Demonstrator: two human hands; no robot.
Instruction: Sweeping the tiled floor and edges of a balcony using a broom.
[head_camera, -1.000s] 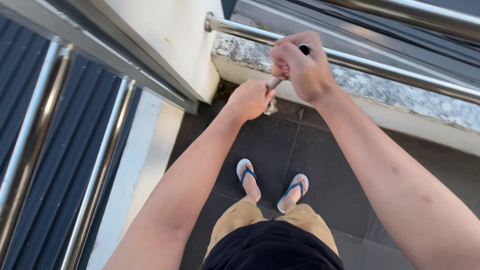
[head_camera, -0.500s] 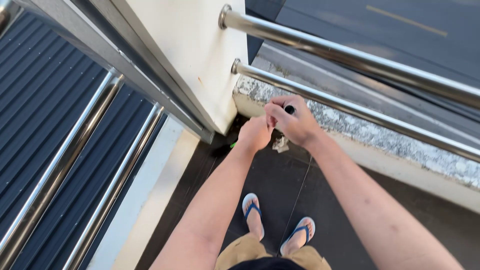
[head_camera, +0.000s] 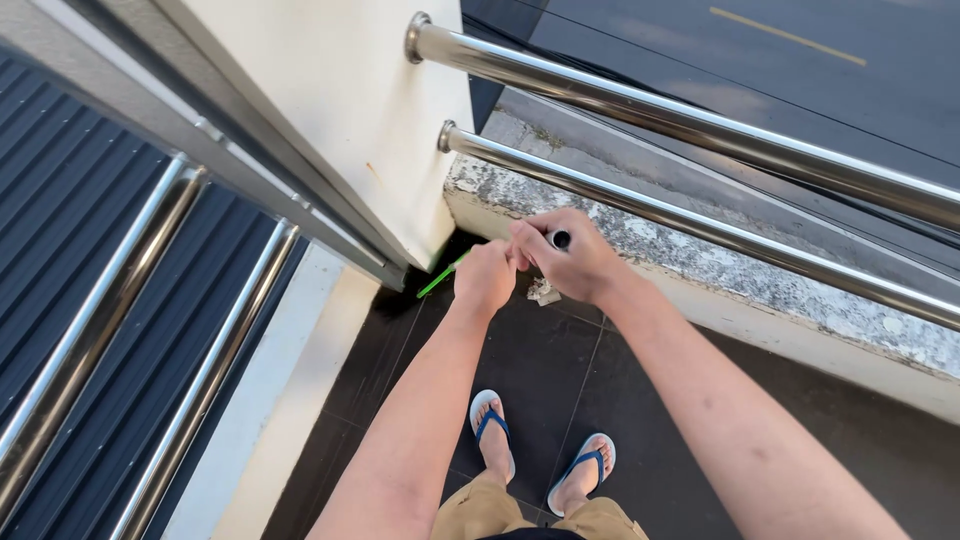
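Note:
Both my hands grip one long handle that points down toward the corner of the balcony floor. My right hand (head_camera: 572, 262) closes around the handle's black-capped top end (head_camera: 560, 239). My left hand (head_camera: 485, 279) holds the same handle just below it. A green part (head_camera: 441, 276) of the tool shows to the left of my left hand, near the foot of the cream wall. A small crumpled whitish scrap (head_camera: 543, 292) lies on the dark tiles just under my hands.
Two steel rails (head_camera: 700, 115) run above a speckled stone curb (head_camera: 700, 260) ahead. A cream wall (head_camera: 330, 110) stands at the left, with more steel rails (head_camera: 190, 400) over blue corrugated roofing. My feet in blue flip-flops (head_camera: 490, 420) stand on dark tiles.
The view has swung up and out, bringing a second rail into sight. My hands have moved toward the corner, and the tool's green part now shows left of my left hand.

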